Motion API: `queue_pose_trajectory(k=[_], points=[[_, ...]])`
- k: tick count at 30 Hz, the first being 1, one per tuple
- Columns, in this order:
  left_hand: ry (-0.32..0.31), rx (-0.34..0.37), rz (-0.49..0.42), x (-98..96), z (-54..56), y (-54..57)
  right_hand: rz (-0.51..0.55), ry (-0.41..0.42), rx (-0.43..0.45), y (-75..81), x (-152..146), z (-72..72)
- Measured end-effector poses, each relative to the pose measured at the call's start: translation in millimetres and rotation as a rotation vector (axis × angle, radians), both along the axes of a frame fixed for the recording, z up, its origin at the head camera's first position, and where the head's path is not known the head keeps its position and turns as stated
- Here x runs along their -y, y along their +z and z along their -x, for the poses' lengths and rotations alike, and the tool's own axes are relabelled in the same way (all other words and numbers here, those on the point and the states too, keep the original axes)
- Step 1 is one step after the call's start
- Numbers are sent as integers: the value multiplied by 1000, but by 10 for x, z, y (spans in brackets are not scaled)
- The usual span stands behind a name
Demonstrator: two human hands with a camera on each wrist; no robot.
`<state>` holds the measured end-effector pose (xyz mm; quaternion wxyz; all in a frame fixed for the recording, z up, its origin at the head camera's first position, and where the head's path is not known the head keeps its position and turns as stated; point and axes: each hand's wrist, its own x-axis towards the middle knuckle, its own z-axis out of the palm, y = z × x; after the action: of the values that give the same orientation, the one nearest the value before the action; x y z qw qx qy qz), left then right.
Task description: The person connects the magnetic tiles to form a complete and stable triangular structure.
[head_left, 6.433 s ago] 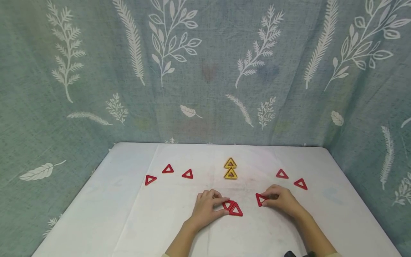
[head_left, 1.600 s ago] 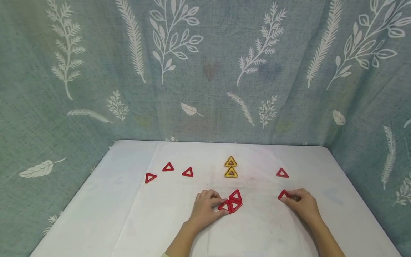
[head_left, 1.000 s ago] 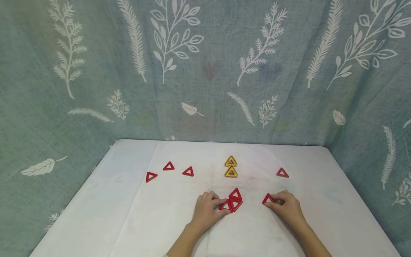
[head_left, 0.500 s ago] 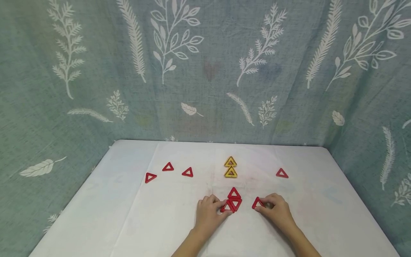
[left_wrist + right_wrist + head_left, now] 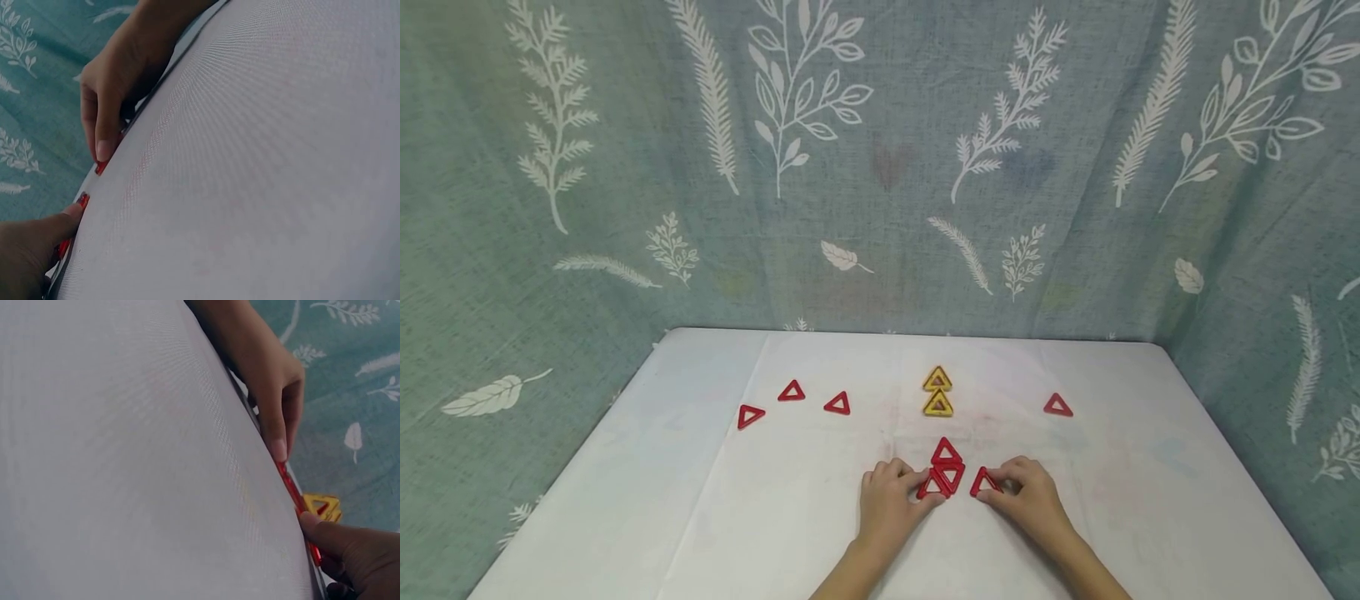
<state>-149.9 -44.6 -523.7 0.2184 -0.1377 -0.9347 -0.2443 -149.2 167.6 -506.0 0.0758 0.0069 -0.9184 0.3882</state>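
Note:
In the head view, my left hand (image 5: pixel 887 508) pinches a red triangle frame (image 5: pixel 942 482) between thumb and forefinger. That piece lies against an upside-down red triangle (image 5: pixel 950 466), and a third red triangle (image 5: pixel 937 451) sits point-up above them, edge to edge. Just right of this group, my right hand (image 5: pixel 1028 504) grips a separate red triangle (image 5: pixel 976 482) by its right side, a narrow gap from the others. In the right wrist view, the red pieces (image 5: pixel 290 484) show edge-on between both hands.
Two yellow triangles (image 5: pixel 937 413) stand one behind the other farther back. Three loose red triangles lie at the left, one of them a tilted triangle (image 5: pixel 847 403); another red triangle (image 5: pixel 1058 413) lies at the right. A patterned curtain (image 5: pixel 880 275) hangs behind the white table (image 5: pixel 760 517).
My right hand took a red triangle from the right and brought it leftward to the group. My left hand keeps its pinch, while the group has turned and gained a third triangle.

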Motion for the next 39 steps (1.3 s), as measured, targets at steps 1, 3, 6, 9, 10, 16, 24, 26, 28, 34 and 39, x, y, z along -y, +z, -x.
queue_pose_trajectory(k=[1, 3, 6, 9, 10, 16, 24, 26, 28, 34, 39], points=[[-1, 1, 0, -2, -2, 2, 0, 2, -3, 5, 13, -5], [-2, -2, 0, -6, -1, 4, -1, 6, -10, 8, 35, -8], [-1, 3, 1, -12, -4, 5, -2, 9, -17, 7, 63, -7], [0, -7, 2, -26, -5, 5, -4, 8, -28, -2, 77, 4], [-1, -10, 2, -29, -6, 4, -7, 11, -34, -4, 81, 7], [-10, -22, 6, -61, -15, 1, -3, 30, -51, -21, 85, 30], [-22, -27, -7, -61, -21, -12, -4, 42, -77, -46, 83, 23], [-27, -31, -12, -56, -21, -19, 3, 48, -82, -55, 76, 20], [-29, -36, -26, -50, -17, -28, 11, 54, -78, -64, 65, 18], [-10, -40, -96, -44, -1, -46, 21, 82, -67, -80, 37, 16], [20, -24, -106, -48, 6, -15, 14, 109, -90, -81, 26, 18]])
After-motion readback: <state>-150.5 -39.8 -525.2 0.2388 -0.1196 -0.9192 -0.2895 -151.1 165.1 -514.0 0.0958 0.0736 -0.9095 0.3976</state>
